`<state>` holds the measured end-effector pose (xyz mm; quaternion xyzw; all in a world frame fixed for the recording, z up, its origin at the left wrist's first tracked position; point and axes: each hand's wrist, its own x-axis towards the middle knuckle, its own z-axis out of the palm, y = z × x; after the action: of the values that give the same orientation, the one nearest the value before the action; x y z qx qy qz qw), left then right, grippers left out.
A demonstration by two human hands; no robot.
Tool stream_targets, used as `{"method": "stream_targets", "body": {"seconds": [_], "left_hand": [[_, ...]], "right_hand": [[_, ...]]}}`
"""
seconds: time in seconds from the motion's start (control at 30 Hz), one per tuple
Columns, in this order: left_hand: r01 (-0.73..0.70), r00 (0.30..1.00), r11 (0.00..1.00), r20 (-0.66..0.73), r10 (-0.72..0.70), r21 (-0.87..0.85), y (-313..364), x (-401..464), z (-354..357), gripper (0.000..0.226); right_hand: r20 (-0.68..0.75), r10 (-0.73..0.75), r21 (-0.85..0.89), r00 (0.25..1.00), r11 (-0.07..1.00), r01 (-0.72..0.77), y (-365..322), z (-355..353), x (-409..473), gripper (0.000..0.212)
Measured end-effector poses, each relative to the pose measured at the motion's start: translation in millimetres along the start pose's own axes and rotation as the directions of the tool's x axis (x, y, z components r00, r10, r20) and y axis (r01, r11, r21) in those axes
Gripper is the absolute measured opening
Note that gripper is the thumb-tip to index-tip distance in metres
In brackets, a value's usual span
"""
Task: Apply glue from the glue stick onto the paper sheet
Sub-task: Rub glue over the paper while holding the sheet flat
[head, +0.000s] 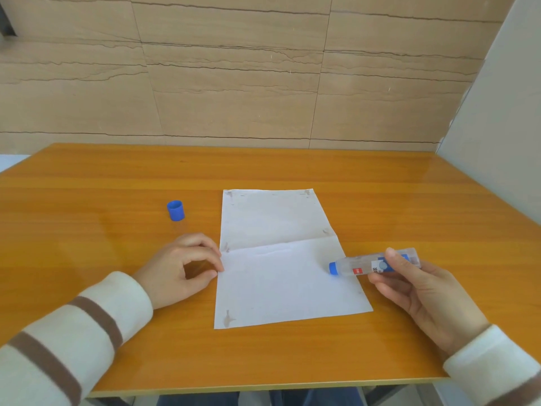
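Note:
A white paper sheet (278, 273) with a fold across its middle lies flat on the orange wooden table (117, 183). My right hand (421, 294) grips a clear glue stick (351, 266) by its rear half, thumb on top. Its blue tip points left and sits at the sheet's right edge. My left hand (181, 268) rests on the table with loosely curled fingers, and its fingertips touch the sheet's left edge. The glue stick's blue cap (175, 210) stands on the table, to the left of the sheet and beyond my left hand.
Behind the table rises a tan stone-pattern wall (234, 68), and a grey panel (503, 127) runs along the right side. The table's front edge (263, 386) is close to my body. Grey smudges mark the sheet's corners.

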<state>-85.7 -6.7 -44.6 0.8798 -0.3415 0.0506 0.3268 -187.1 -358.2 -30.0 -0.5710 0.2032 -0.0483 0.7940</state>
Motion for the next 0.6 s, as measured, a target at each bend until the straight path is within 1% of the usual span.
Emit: {"method": "stream_targets", "body": {"seconds": [0.23,0.37,0.53,0.6], "left_hand": [[-0.004,1.000,1.000,0.010,0.004,0.016,-1.5,0.3,0.1,0.024],[-0.013,1.000,1.000,0.008,0.013,0.024,-2.7,0.8,0.2,0.025],[-0.009,1.000,1.000,0.006,0.009,0.025,-3.6,0.5,0.0,0.023],[-0.007,1.000,1.000,0.005,0.007,0.026,-3.9,0.6,0.2,0.023]], "right_hand": [[-0.038,0.005,0.007,0.999,1.000,-0.005,-3.2,-8.5,-2.6,0.045],[-0.059,-0.006,0.039,0.998,0.999,0.008,-5.8,-10.9,-3.2,0.044],[-0.047,-0.008,0.141,0.999,0.990,0.014,-8.1,-3.3,-0.3,0.040],[-0.017,0.007,0.199,1.000,0.980,-0.004,-6.8,3.1,0.5,0.033]]}}
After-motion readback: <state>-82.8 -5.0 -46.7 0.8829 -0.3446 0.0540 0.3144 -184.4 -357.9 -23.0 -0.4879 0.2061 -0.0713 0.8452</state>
